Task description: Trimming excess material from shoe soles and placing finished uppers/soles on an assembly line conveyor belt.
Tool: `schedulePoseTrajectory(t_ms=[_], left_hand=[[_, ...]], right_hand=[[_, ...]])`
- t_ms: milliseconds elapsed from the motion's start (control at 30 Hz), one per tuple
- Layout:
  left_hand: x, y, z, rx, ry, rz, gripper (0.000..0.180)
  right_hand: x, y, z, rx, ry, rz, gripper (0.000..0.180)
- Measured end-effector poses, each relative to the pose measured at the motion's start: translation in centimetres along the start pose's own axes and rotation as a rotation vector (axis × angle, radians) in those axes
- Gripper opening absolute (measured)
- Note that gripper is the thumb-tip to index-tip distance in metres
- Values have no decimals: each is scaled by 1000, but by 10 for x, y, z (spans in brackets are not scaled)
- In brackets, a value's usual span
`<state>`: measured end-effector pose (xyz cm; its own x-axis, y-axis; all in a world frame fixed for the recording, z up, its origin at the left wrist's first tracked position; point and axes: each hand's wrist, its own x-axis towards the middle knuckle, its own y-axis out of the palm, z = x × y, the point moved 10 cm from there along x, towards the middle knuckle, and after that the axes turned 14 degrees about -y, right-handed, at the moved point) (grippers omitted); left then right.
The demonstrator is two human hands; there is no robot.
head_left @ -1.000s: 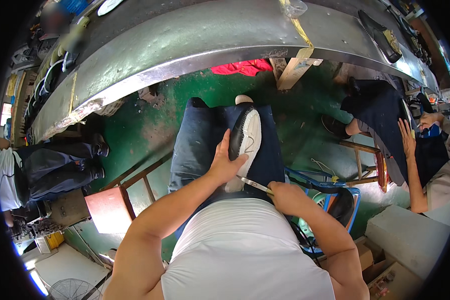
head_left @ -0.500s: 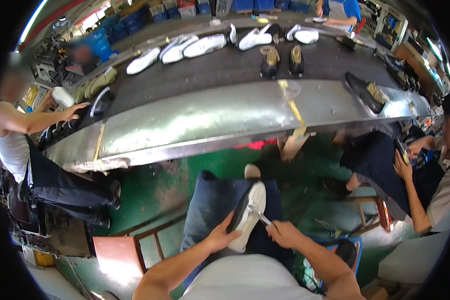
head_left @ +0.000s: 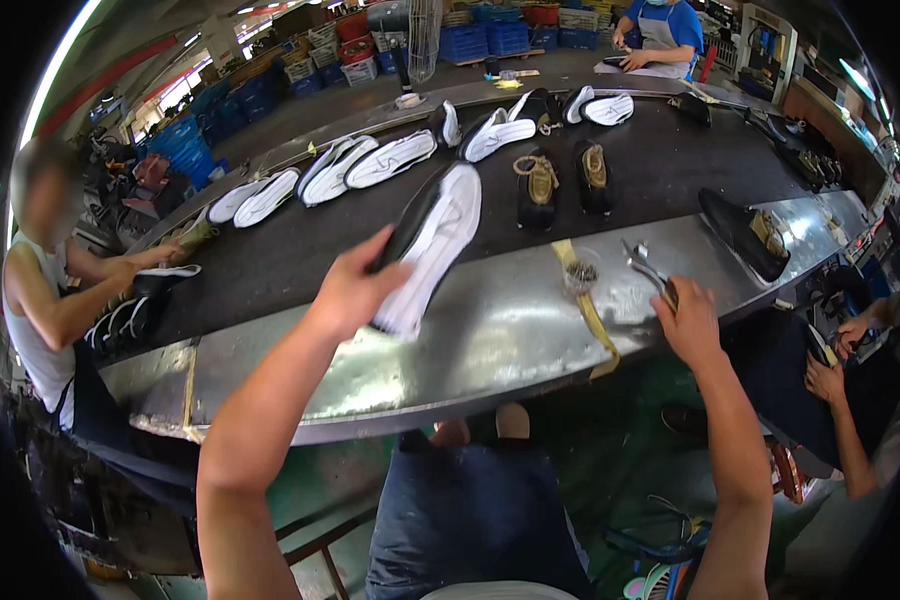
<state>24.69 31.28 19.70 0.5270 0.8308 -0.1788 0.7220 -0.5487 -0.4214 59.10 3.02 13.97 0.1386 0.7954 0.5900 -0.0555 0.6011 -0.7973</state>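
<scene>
My left hand (head_left: 353, 285) grips the heel end of a black shoe (head_left: 433, 240), its white sole turned up toward me. The shoe is held over the metal ledge (head_left: 450, 340) and the dark belt, toe pointing away. My right hand (head_left: 692, 318) is closed round the handles of a pair of pincers (head_left: 646, 262) above the same ledge, farther right. Left of the pincers' head, a small clear dish (head_left: 580, 278) of small metal bits sits by a yellow strip (head_left: 600, 335). A black shoe (head_left: 740, 235) lies on its own to the right of my right hand.
Along the dark belt (head_left: 300, 235) several shoes lie sole up, and two dark shoes (head_left: 537, 190) with tan laces stand upright. A person in a white top (head_left: 40, 300) handles shoes at the left. Another person (head_left: 670, 40) stands beyond the belt; a third sits at right.
Both hands have risen from my lap to the ledge. The shoe has moved forward in my left hand, and the pincers have come away from its sole and swung to the right.
</scene>
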Motion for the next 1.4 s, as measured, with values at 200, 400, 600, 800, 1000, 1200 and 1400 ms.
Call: schedulePoseTrajectory(t_ms=[200, 400, 600, 800, 1000, 1200, 1400], left_hand=[[159, 111, -35, 1149, 505, -340, 48], [228, 25, 2, 206, 304, -273, 34], [335, -119, 72, 780, 144, -733, 43], [394, -112, 103, 992, -76, -573, 38], [376, -7, 40, 965, -12, -481, 41], [482, 25, 22, 673, -114, -408, 90], [495, 28, 0, 765, -283, -531, 88]], right_hand=[[33, 39, -57, -45, 179, 13, 43], [32, 32, -57, -46, 202, 27, 44], [30, 35, -59, -19, 271, 42, 44], [36, 49, -60, 16, 340, 64, 45], [36, 47, -63, 1, 376, 82, 45], [43, 54, -53, 11, 330, 101, 46], [44, 53, -50, 7, 346, 97, 47]])
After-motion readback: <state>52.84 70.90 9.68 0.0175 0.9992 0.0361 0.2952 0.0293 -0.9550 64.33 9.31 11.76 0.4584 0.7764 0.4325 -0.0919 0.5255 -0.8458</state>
